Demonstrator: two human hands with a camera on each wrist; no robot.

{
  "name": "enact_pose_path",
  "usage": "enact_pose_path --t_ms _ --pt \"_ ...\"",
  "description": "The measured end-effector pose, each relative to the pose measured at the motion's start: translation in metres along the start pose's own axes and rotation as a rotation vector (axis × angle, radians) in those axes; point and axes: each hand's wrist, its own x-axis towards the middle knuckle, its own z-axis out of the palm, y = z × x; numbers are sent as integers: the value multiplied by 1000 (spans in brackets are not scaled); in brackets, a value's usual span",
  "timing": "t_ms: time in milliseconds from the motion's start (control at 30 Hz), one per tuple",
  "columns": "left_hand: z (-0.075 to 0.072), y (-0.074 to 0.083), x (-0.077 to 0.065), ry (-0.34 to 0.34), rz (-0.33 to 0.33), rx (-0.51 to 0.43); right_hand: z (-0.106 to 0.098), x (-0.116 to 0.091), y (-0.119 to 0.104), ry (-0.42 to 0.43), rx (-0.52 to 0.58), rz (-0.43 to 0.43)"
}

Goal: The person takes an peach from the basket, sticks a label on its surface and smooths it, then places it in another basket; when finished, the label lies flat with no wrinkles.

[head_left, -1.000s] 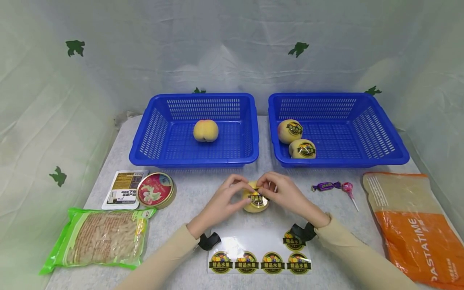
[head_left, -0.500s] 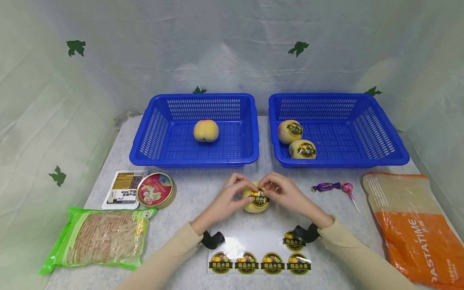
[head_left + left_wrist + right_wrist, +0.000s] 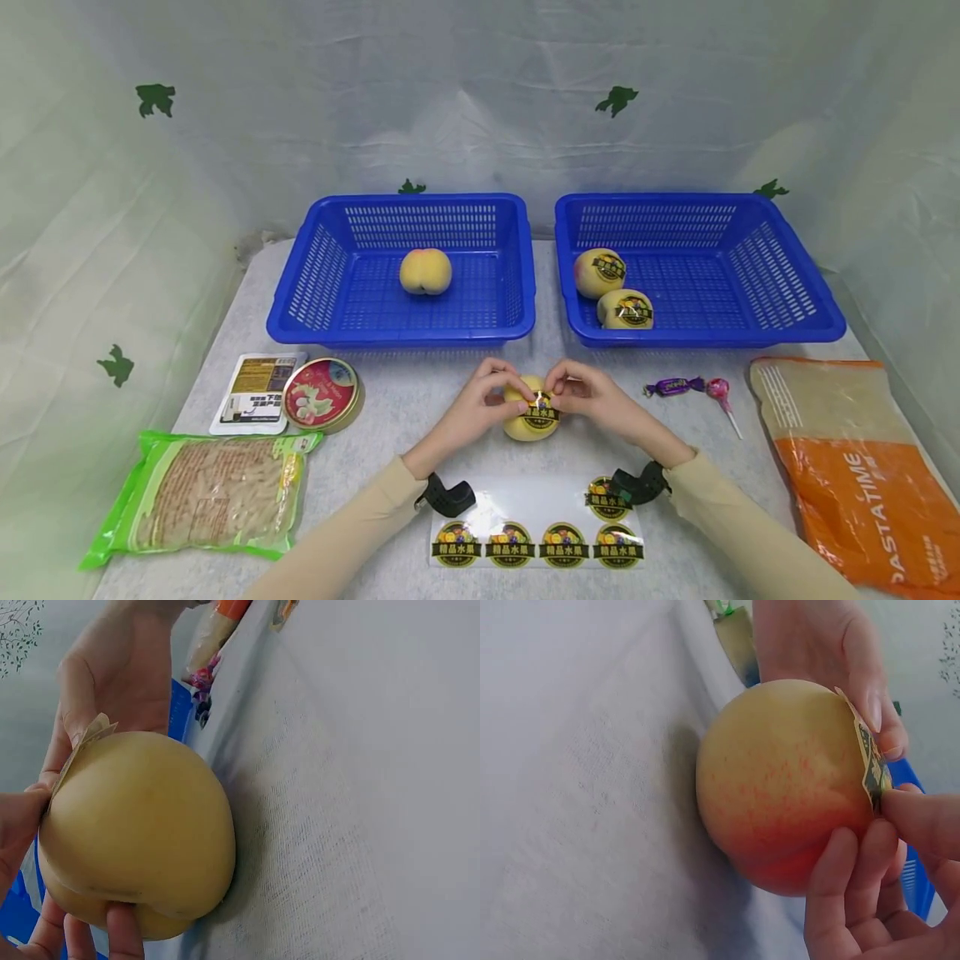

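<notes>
A yellow peach with a red blush sits on the table between both hands. A round black-and-gold fruit sticker lies against its near upper side, and its edges lift off the skin in the right wrist view. My left hand holds the peach, with index finger and thumb at the sticker's left part and other fingers curled under the fruit. My right hand pinches the sticker's right edge, its remaining fingers curled against the peach. Nearer the body lies a sticker sheet with several stickers on it.
Behind stand a left blue basket with one plain peach and a right blue basket with two stickered peaches. Packaged food and a round tin lie left; candy, a lollipop and an orange pouch right.
My right hand has shifted slightly right, and the sticker has moved a little right on the peach. My left fingertips have come onto the sticker's left part.
</notes>
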Motion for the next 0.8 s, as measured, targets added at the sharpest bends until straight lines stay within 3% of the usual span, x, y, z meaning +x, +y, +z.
enact_pose_path --t_ms 200,400,600,700,800 --pt "1 -11 3 37 -70 -84 1 1 1 14 56 55" --pt "2 -34 6 39 -78 -95 3 -5 -1 8 -128 -11" --pt "8 -36 0 21 -53 92 9 -9 -1 27 -322 -61" --pt "13 -33 -1 44 -44 206 11 -10 0 49 -348 -83" --pt "16 -31 -1 70 -41 259 11 -10 0 62 -348 -91"
